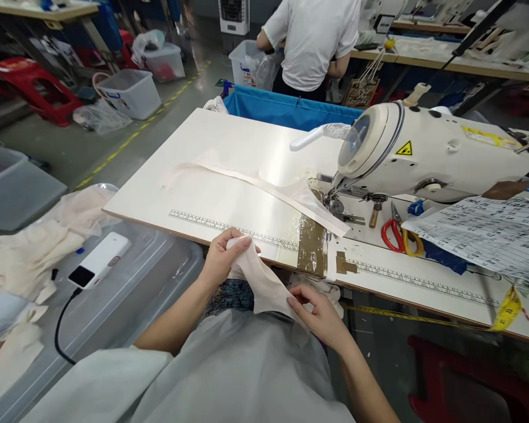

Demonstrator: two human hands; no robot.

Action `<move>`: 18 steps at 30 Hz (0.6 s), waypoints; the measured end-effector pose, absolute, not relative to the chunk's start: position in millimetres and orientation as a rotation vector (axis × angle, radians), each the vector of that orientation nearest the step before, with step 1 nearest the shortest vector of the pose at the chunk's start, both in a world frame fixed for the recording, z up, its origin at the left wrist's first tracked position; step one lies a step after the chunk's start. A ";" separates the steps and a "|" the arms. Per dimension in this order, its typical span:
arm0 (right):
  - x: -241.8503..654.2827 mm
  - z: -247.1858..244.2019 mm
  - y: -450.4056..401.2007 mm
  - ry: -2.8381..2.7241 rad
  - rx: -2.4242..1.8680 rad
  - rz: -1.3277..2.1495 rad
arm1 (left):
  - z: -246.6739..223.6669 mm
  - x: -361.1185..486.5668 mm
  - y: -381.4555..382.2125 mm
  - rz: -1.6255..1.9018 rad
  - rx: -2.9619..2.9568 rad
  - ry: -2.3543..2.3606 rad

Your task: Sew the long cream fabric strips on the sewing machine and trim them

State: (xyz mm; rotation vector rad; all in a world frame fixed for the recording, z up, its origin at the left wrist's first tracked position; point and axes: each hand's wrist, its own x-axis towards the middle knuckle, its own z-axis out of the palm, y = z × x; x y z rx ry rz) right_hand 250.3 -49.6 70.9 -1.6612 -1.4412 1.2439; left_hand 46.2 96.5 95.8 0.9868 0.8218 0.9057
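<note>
A pale pink fabric piece (268, 288) is stretched between my two hands, just in front of the table edge. My left hand (224, 255) pinches its upper end between thumb and fingers. Lower and to the right, my right hand (315, 311) grips the other end with thumb and forefinger. Beyond them, a second pale fabric piece (264, 185) with a long band lies on the white tabletop (158, 164). One end of that band reaches past the needle area of the sewing machine (392, 153).
Red-and-yellow-handled scissors (397, 235), a wooden-handled tool (374, 212) and printed sheets (489, 229) lie at the right. A yellow tape measure (506, 308) hangs over the edge. At left, a plastic bin (154, 276) bears fabric and a white power bank (100, 258). A person (312, 41) works behind the blue cloth bin (286, 107).
</note>
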 end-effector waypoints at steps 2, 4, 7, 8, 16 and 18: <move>252.5 69.8 -50.5 -1.437 -1.671 1.245 | 94.2 45.1 96.3 0.919 0.983 0.829; 253.1 68.3 -51.4 -1.448 -1.665 1.226 | 93.3 43.8 96.1 0.940 0.973 0.845; 249.5 67.7 -52.9 -1.473 -1.658 1.202 | 93.4 42.5 94.9 0.949 0.955 0.853; 248.4 68.7 -53.5 -1.488 -1.657 1.207 | 94.0 42.4 94.3 0.947 0.948 0.851; 329.9 85.8 -41.3 -1.275 -1.979 0.311 | 101.4 50.0 86.4 0.693 1.057 0.771; 372.3 87.1 -29.3 -1.222 -2.209 -0.149 | 102.7 55.9 83.2 0.610 1.093 0.742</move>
